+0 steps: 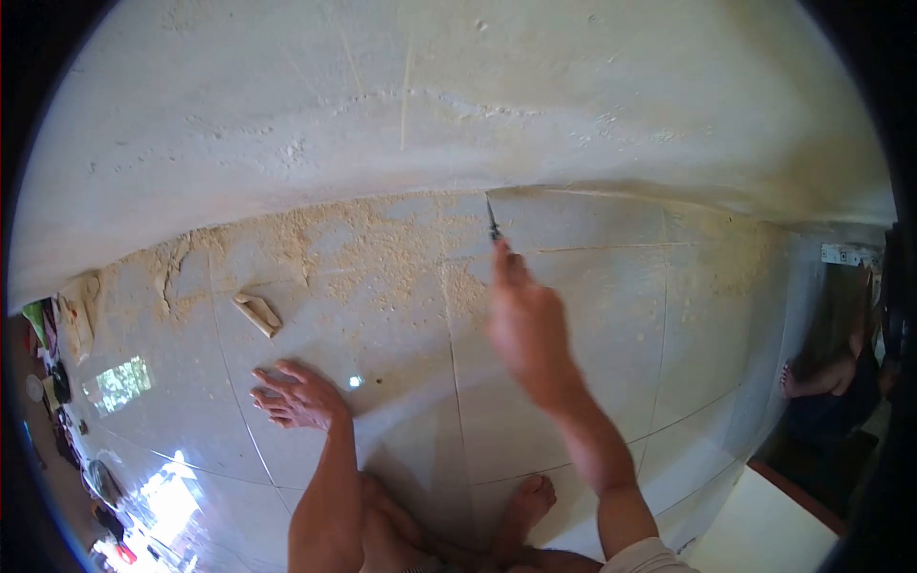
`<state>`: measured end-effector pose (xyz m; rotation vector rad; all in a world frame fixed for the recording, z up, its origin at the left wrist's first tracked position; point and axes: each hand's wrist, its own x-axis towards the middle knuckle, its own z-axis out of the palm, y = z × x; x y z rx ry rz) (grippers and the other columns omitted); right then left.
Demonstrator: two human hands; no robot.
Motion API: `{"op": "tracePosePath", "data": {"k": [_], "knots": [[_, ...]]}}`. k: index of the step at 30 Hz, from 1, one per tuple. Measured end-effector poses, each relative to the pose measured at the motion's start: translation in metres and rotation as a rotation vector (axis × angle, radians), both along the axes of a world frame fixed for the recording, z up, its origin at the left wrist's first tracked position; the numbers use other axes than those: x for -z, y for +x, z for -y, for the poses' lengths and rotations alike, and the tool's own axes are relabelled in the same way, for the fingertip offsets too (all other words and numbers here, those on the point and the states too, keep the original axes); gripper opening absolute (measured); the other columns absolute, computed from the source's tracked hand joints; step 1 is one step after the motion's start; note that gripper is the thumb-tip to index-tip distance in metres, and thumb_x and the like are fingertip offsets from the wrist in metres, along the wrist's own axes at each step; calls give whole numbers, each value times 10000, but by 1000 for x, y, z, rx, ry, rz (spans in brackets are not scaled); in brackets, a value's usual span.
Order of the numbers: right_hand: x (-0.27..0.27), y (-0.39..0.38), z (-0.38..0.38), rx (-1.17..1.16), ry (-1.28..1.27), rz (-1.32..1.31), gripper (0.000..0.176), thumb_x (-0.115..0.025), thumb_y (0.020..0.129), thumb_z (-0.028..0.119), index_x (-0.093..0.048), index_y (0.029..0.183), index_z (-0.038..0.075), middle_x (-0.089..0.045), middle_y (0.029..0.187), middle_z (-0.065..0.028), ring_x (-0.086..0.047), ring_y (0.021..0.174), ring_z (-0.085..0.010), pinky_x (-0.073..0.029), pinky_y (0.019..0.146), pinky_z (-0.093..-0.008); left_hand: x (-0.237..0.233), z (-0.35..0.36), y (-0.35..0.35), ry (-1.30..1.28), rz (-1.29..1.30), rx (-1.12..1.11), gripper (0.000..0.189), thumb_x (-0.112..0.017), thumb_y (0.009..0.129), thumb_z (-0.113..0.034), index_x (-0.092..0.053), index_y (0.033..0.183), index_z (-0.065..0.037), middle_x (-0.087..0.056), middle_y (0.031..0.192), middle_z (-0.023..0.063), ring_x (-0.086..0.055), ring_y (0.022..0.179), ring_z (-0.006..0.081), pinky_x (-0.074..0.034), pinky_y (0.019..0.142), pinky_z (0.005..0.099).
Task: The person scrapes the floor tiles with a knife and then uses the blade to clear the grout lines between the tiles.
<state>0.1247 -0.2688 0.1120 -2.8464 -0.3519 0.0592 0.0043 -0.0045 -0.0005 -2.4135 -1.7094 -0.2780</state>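
My right hand (530, 320) is closed around the handle of a thin dark-bladed tool (492, 218), its exact kind unclear. The blade points away from me, and its tip meets the seam where the tiled floor (564, 296) joins the pale wall (458, 86). Pale flakes and crumbs (373, 253) lie along the foot of the wall, mostly left of the blade. My left hand (301, 393) rests on the tiles with fingers spread and nothing in it. Just beyond its fingers is a folded beige piece (258, 315), like stiff paper.
Another person (836, 382) sits at the far right, near a white power strip (848, 255). A pale flat panel (764, 525) with a brown edge stands at lower right. Assorted belongings (100, 477) line the left side. My bare foot (530, 501) is on the floor.
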Motion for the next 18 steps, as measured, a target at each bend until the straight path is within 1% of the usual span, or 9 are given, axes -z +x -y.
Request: {"op": "tracePosePath", "data": {"k": [2, 4, 6, 8, 10, 12, 13, 16, 18], "knots": [[7, 4, 54, 40, 193, -28, 458, -582, 792, 49, -529, 1229, -79, -649, 984, -249, -644, 618, -304, -526, 592, -351, 0, -1, -2, -46, -1, -7, 578, -293, 978, -520, -334, 1443, -178, -312, 1450, 223, -284, 1354, 347, -241, 1062, 511], [0, 3, 96, 342, 478, -217, 374, -610, 832, 95, -591, 1191, -11, -657, 813, -159, -594, 592, -246, -484, 613, -316, 8, -2, -5, 37, -21, 12, 572, -302, 974, -529, -356, 1434, -194, -350, 1428, 207, -311, 1334, 334, -278, 1037, 517], [23, -10, 153, 507, 575, -124, 325, -646, 850, 138, -625, 1157, 34, -605, 699, -81, -516, 578, -158, -449, 581, -288, 7, -1, -5, 20, -24, 24, 570, -294, 975, -532, -362, 1430, -196, -350, 1432, 202, -317, 1331, 339, -285, 1034, 515], [19, -18, 196, 723, 649, -95, 345, -660, 844, 127, -609, 1168, 19, -584, 703, -39, -482, 603, -113, -442, 582, -277, 10, -4, -6, 66, -50, 4, 566, -295, 974, -534, -372, 1423, -199, -350, 1433, 201, -329, 1323, 342, -293, 1028, 509], [31, -20, 225, 836, 578, -16, 333, -635, 862, 140, -603, 1167, 12, -640, 744, -90, -575, 622, -163, -469, 603, -312, 8, -4, -6, 69, -51, 26, 568, -299, 970, -543, -371, 1422, -206, -348, 1436, 197, -324, 1328, 347, -304, 1020, 509], [41, -16, 244, 832, 177, 356, 310, -588, 886, 143, -607, 1163, 5, -659, 772, -180, -651, 666, -278, -492, 618, -363, 1, 1, -1, -29, -102, -20, 590, -289, 975, -534, -353, 1433, -169, -353, 1429, 221, -341, 1323, 363, -297, 1032, 514], [46, -15, 246, 864, 50, 247, 296, -540, 898, 126, -611, 1165, 21, -651, 810, -233, -653, 725, -364, -502, 622, -411, 3, -1, -4, -22, -58, 1, 586, -288, 974, -536, -369, 1425, -171, -366, 1423, 218, -362, 1308, 361, -318, 1018, 517], [64, -2, 202, 769, 88, 200, 296, -514, 910, 140, -586, 1164, 6, -633, 743, -214, -631, 682, -382, -496, 584, -456, 18, -10, -9, 69, -33, 10, 586, -296, 967, -551, -393, 1414, -185, -389, 1406, 207, -377, 1295, 353, -323, 1011, 517], [67, -1, 145, 717, 184, 107, 372, -456, 933, 161, -496, 1266, -2, -619, 803, -222, -620, 671, -387, -512, 588, -460, 3, -5, -3, 39, -53, -5, 589, -299, 962, -561, -395, 1413, -194, -398, 1395, 206, -382, 1292, 350, -330, 1005, 514]]}}
